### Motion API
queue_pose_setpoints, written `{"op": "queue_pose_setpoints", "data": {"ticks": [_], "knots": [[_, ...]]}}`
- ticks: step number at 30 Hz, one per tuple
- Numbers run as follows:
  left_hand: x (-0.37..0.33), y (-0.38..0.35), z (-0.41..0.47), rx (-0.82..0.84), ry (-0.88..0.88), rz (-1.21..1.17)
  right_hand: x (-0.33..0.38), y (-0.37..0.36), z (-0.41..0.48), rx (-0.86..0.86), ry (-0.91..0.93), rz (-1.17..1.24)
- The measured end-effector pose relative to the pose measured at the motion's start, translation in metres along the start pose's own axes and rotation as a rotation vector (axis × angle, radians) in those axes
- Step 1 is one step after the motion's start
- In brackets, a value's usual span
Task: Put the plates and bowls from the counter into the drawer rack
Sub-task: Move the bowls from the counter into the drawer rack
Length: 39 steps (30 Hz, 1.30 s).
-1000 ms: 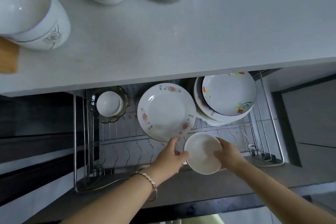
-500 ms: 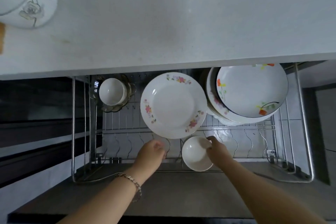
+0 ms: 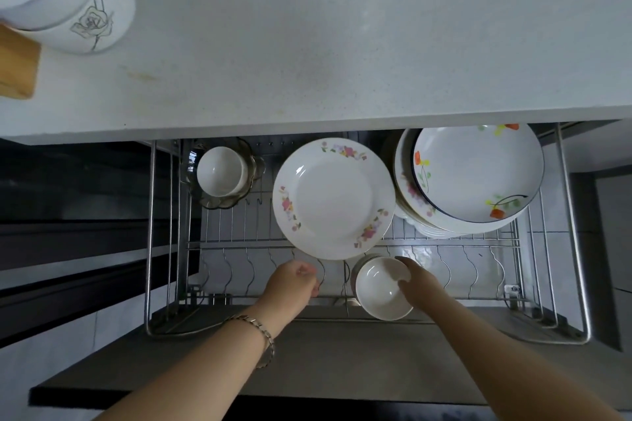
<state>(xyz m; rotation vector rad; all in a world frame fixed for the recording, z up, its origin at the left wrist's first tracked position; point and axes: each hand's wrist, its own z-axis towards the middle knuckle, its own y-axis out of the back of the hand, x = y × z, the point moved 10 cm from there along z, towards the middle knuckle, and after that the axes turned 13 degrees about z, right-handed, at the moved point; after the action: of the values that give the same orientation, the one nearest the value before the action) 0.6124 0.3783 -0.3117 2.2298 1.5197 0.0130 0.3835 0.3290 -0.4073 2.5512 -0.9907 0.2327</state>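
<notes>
Right grip (image 3: 415,284) on small bowl (image 3: 383,287) rim — left grip (image 3: 290,284) beside, empty

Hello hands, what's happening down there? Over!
Right hand holding small white bowl in front rack slots. Left hand empty, curled beside it. Flowered plate just behind. Nothing blocking.

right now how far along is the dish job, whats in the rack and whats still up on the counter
Done: the pink-flowered plate, the plate stack and a small cup sit in the drawer rack. In hand: the right hand seats a white bowl; the left hand is empty. Left: rose-printed bowls on the counter.
</notes>
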Motion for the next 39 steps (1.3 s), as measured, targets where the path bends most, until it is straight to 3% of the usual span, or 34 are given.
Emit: {"op": "queue_pose_setpoints", "data": {"ticks": [5,10,15,21,28,33,39], "knots": [[0.008,0.003,0.007,0.010,-0.001,0.058,0.002,0.003,0.001,-0.034,0.040,0.010],[0.008,0.006,0.009,0.006,0.000,0.083,0.010,0.013,-0.011,-0.130,0.084,-0.158],[0.007,0.001,0.010,0.021,-0.003,0.081,0.013,0.010,-0.011,-0.111,0.103,-0.379],[0.004,-0.001,0.006,0.014,-0.037,0.108,0.000,0.001,0.005,0.015,0.004,-0.288],[0.005,-0.001,0.008,0.022,-0.029,0.111,-0.001,0.004,-0.001,-0.023,-0.033,-0.276],[-0.002,0.021,0.000,-0.019,-0.036,0.085,0.052,0.010,-0.046,-0.099,0.099,-0.551],[-0.036,0.154,-0.041,-0.327,-0.217,-0.265,0.209,-0.003,-0.138,0.092,0.401,-0.444]]}}
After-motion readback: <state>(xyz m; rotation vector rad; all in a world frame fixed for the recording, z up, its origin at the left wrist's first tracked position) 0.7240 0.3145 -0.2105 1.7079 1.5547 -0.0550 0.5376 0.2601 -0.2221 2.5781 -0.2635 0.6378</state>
